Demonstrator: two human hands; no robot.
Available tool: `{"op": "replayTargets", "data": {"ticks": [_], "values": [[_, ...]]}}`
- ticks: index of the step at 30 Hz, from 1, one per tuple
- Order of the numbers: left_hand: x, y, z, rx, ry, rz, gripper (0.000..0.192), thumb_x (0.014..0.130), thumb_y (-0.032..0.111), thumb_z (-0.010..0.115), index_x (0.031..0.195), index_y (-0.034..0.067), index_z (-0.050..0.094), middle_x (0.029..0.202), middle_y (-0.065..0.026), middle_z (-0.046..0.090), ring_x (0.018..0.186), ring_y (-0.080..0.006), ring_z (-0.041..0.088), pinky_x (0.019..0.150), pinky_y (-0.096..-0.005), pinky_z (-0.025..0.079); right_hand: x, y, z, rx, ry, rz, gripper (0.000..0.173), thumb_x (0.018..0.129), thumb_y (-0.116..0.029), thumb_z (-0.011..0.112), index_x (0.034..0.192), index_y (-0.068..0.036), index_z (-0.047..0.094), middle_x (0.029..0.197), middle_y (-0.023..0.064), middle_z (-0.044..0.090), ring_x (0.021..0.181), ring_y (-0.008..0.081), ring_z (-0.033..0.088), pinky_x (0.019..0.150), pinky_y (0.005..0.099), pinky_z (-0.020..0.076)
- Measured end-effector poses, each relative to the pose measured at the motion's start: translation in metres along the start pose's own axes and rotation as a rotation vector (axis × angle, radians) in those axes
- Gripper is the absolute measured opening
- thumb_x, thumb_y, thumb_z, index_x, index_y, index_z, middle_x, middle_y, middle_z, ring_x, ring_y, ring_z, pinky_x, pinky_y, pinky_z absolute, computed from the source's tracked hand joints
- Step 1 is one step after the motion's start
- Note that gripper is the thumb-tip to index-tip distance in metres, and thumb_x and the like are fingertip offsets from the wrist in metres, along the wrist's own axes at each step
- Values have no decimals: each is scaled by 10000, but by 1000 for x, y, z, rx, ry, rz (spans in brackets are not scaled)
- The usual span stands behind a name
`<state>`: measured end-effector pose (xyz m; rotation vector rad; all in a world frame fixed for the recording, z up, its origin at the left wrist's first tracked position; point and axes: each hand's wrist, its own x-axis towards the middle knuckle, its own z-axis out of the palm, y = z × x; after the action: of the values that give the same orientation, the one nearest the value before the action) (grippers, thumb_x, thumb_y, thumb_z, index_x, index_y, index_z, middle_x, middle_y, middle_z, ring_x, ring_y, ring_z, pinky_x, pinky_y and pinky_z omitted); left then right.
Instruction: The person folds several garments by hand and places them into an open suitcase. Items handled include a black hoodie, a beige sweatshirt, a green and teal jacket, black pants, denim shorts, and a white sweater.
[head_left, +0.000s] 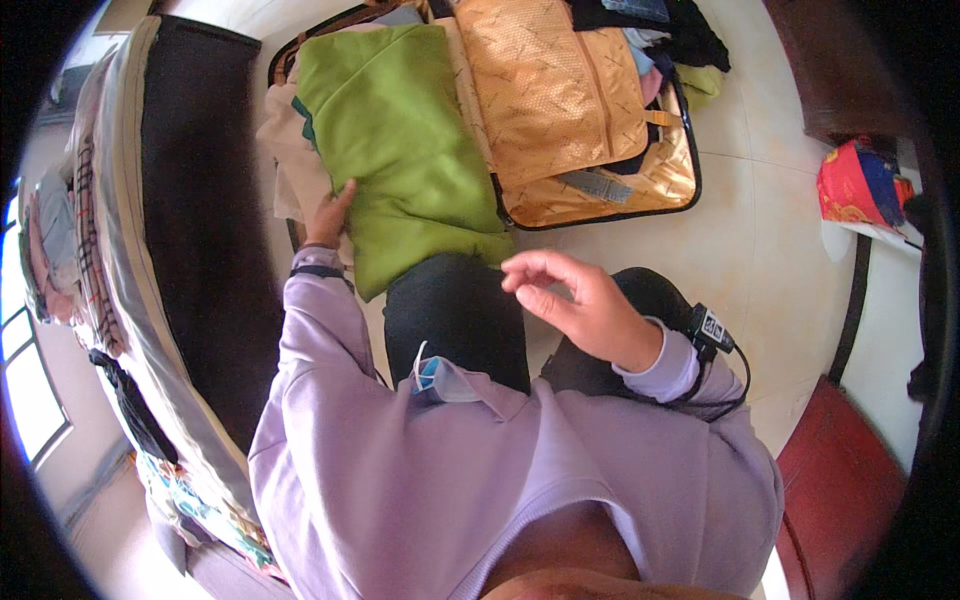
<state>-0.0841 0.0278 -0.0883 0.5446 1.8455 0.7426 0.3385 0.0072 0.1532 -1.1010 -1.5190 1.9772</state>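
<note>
A green folded garment lies over the left half of an open suitcase, its near end reaching my left knee. My left hand rests against the garment's left edge; whether its fingers grip the fabric is hidden. Above the gap between my knees hovers my right hand, fingers curled loosely, with nothing in them. Beige cloth sticks out to the left of the green garment. The suitcase's other half has a gold lining with a zipped divider, and dark and coloured clothes are heaped at its far right corner.
To my left stands a bed with a dark side panel and clothes on top. A red patterned bag is at the right, above a red surface. Pale floor tiles show beside the suitcase. A cable runs from a device on my right wrist.
</note>
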Motion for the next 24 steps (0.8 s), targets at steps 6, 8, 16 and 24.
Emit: {"op": "replayTargets", "data": {"ticks": [6, 8, 16, 24], "values": [[-6, 0, 14, -53, -73, 154, 592, 828, 339, 756, 1263, -11, 560, 1141, -105, 645, 970, -217, 630, 837, -328, 509, 10, 35, 21, -25, -213, 69, 269, 948, -180, 589, 1152, -6, 595, 980, 82, 671, 913, 148, 634, 829, 299, 499], [-11, 15, 22, -82, -166, 186, 511, 857, 276, 726, 1241, -21, 566, 1123, -102, 647, 971, -209, 631, 823, -326, 514, 11, 42, 21, -107, -213, 79, 254, 938, -189, 596, 1118, -10, 605, 958, 98, 673, 897, 162, 641, 806, 308, 502], [-88, 126, 52, -173, -184, 146, 502, 885, 156, 669, 1315, -21, 477, 1207, -118, 596, 1031, -217, 603, 862, -327, 495, -8, 22, 48, -15, 4, 124, 196, 891, -201, 602, 971, -24, 624, 846, 145, 681, 788, 289, 672, 702, 388, 518], [-182, 232, 16, -235, -136, 161, 488, 905, 179, 643, 1304, -41, 471, 1200, -132, 598, 1033, -214, 601, 877, -313, 486, -59, 64, 80, -119, 177, 413, 224, 882, -216, 608, 978, -15, 619, 846, 176, 673, 795, 310, 667, 706, 399, 515]]}}
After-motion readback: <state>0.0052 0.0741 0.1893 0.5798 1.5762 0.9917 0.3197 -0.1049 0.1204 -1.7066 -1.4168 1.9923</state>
